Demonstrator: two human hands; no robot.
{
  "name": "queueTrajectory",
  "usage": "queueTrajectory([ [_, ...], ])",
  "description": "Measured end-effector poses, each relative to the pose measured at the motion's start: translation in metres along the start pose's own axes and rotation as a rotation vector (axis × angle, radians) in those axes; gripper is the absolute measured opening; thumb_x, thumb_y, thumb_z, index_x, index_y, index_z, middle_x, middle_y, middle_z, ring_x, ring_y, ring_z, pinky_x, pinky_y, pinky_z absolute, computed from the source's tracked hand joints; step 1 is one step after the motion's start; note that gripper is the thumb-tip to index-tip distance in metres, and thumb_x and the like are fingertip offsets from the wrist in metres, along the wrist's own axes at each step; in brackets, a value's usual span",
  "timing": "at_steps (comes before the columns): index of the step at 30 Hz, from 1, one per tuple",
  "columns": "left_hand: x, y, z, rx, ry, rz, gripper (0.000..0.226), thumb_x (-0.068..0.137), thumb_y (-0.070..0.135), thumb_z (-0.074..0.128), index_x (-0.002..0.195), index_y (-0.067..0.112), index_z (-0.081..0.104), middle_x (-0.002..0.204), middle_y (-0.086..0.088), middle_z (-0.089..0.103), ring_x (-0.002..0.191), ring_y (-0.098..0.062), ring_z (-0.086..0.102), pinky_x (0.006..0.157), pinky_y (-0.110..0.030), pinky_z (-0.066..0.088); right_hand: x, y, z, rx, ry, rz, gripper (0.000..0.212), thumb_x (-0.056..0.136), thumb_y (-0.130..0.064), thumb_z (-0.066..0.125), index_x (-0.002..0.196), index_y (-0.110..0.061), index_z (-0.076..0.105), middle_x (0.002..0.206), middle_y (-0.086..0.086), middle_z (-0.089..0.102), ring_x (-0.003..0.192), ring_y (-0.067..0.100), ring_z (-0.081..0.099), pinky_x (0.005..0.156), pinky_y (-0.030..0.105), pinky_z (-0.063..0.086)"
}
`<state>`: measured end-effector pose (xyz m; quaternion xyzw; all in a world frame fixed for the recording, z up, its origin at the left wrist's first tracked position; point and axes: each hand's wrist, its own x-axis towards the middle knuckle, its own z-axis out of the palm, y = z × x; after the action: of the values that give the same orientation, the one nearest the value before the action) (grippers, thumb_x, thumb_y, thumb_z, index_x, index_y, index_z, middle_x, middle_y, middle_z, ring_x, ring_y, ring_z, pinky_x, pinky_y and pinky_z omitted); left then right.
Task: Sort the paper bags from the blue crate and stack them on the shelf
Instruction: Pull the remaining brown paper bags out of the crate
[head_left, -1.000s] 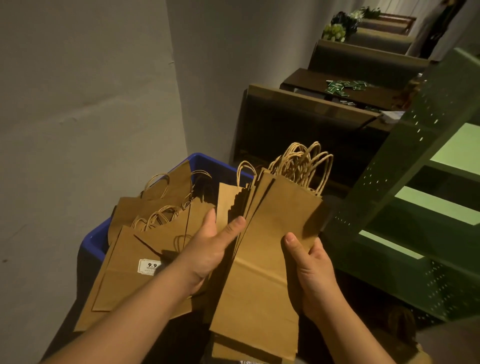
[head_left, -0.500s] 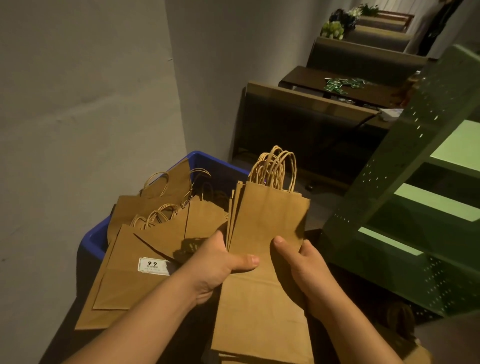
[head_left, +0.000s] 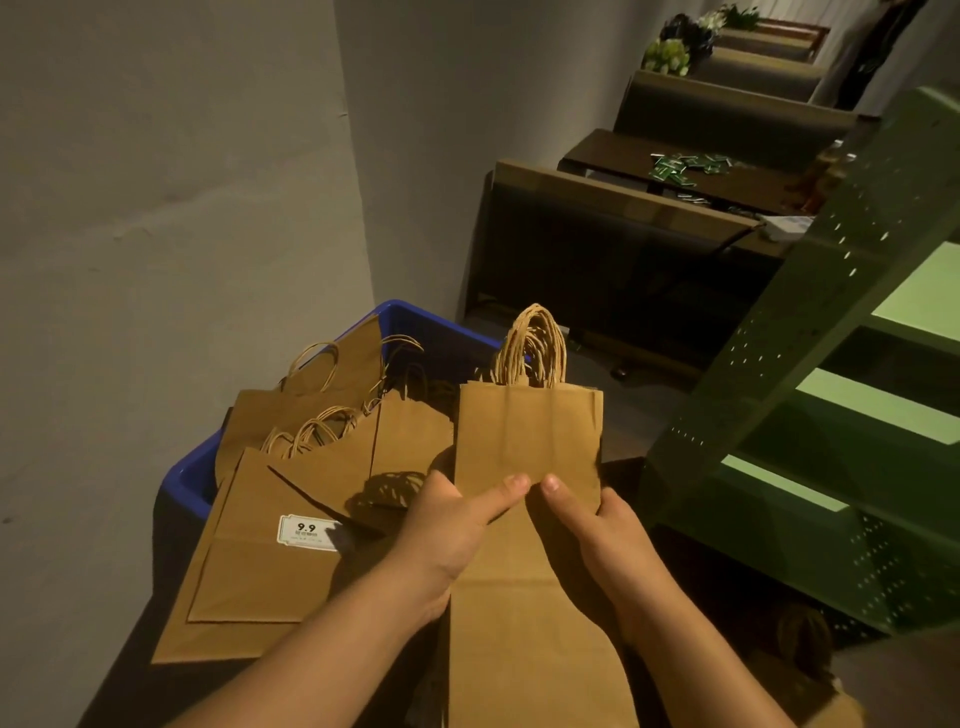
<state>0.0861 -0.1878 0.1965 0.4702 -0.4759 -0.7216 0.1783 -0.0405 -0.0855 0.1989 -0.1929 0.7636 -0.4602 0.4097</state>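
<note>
Green metal shelf (head_left: 810, 395) fills my right side, its lit levels rising away from the hands. Lower left sits the blue crate (head_left: 183, 480), loose paper bags (head_left: 291, 519) fanned over its rim, one bearing a price sticker (head_left: 306, 531). Between crate and shelf I hold the squared-up bundle of bags (head_left: 527, 519), long axis running away from me, twine handles (head_left: 535, 345) at the far end. My left hand (head_left: 447, 530) grips its left edge and my right hand (head_left: 605, 545) its right edge, thumbs pressed on the top face and nearly meeting. I judge sorting of this bundle done; since the shelf lies right of it, my right hand is nearer and would lead a rightward swing.
</note>
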Motion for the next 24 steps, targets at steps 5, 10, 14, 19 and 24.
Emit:
queueTrajectory([
  [5, -0.003, 0.008, 0.005, 0.032, -0.037, -0.015, 0.067, 0.072, 0.056, 0.085, 0.118, 0.023, 0.051, 0.116, 0.000, 0.063, 0.109, -0.020, 0.062, 0.096, -0.044, 0.054, -0.002, 0.000, -0.002, 0.069, 0.012, -0.068, 0.044, 0.073, -0.056, 0.074, 0.106, -0.032, 0.058, 0.104, -0.005, 0.072, 0.091, 0.015, 0.072, 0.073, 0.026, 0.054],
  [10, 0.004, 0.021, 0.006, 0.239, -0.081, -0.059, 0.104, 0.082, 0.072, 0.065, 0.159, 0.015, 0.024, 0.161, -0.007, 0.039, 0.147, -0.030, 0.038, 0.119, -0.051, 0.035, 0.001, 0.003, 0.002, 0.113, 0.105, -0.042, 0.063, 0.065, -0.057, 0.077, 0.115, -0.023, 0.058, 0.108, 0.000, 0.070, 0.098, 0.021, 0.069, 0.085, 0.035, 0.055],
  [14, 0.026, 0.047, -0.003, 0.315, -0.140, -0.045, 0.104, 0.078, 0.095, 0.027, 0.162, 0.034, 0.024, 0.167, -0.001, 0.030, 0.152, -0.029, 0.029, 0.123, -0.055, 0.022, 0.005, 0.001, 0.001, 0.124, 0.147, 0.003, 0.054, 0.074, -0.053, 0.075, 0.109, -0.015, 0.058, 0.101, 0.007, 0.067, 0.087, 0.024, 0.066, 0.067, 0.029, 0.047],
  [19, 0.099, 0.052, -0.047, 0.188, 0.091, -0.107, 0.061, 0.106, 0.058, 0.033, 0.151, 0.019, 0.048, 0.140, -0.011, 0.059, 0.135, -0.037, 0.052, 0.116, -0.054, 0.039, 0.011, 0.001, -0.001, 0.136, 0.160, 0.031, 0.059, 0.071, -0.056, 0.073, 0.105, -0.010, 0.056, 0.098, 0.013, 0.065, 0.084, 0.026, 0.063, 0.065, 0.030, 0.044],
  [24, 0.150, 0.011, -0.079, 0.313, 0.257, -0.276, 0.058, 0.104, 0.036, 0.054, 0.154, 0.011, 0.039, 0.156, -0.016, 0.044, 0.143, -0.037, 0.041, 0.116, -0.051, 0.036, 0.019, 0.001, -0.002, 0.189, 0.166, 0.077, 0.042, 0.084, -0.040, 0.075, 0.098, -0.005, 0.056, 0.090, 0.015, 0.062, 0.076, 0.024, 0.058, 0.063, 0.029, 0.041],
])
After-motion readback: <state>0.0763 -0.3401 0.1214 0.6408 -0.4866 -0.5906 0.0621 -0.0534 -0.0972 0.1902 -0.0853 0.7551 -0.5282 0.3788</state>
